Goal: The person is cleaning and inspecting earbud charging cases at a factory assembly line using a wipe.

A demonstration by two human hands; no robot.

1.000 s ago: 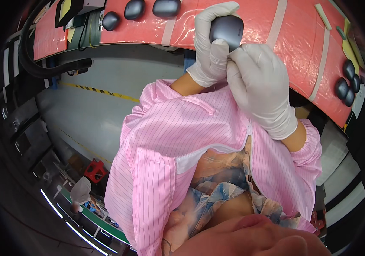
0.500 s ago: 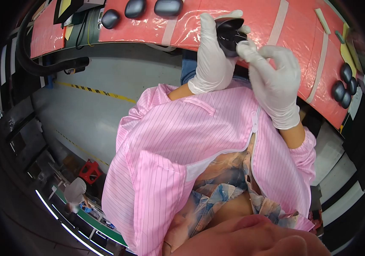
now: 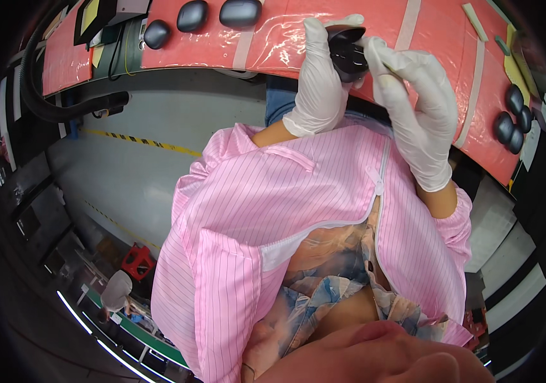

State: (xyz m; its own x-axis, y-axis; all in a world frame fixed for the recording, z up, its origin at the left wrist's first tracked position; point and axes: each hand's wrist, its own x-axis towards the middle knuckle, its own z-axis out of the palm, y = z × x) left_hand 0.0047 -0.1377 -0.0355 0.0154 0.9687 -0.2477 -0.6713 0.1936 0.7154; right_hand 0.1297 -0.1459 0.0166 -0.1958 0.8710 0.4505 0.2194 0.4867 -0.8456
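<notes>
My gloved left hand (image 3: pixel 317 92) is wrapped around a small glossy black case (image 3: pixel 349 62) with its hinged lid raised, like an earbud charging case. The case is tilted above the near edge of the red-covered bench. To its right, my gloved right hand (image 3: pixel 421 108) has thumb and forefinger drawn together close against the case's side. A thin, pale sliver shows by those fingers, too small to name. The inside of the case is partly hidden by shine and by my fingers.
Three closed dark cases, one a rounded case (image 3: pixel 240 13), rest on the red bench cover (image 3: pixel 279 48) at left. Several dark oval pieces (image 3: pixel 514 97) cluster at right. A black flexible hose (image 3: pixel 88 108) reaches past the bench's left end. A red stool (image 3: pixel 138 261) stands behind.
My right fingers have moved from over the case's opening up to its right side and turned more upright. My left hand keeps hold of the case. The view has shifted slightly.
</notes>
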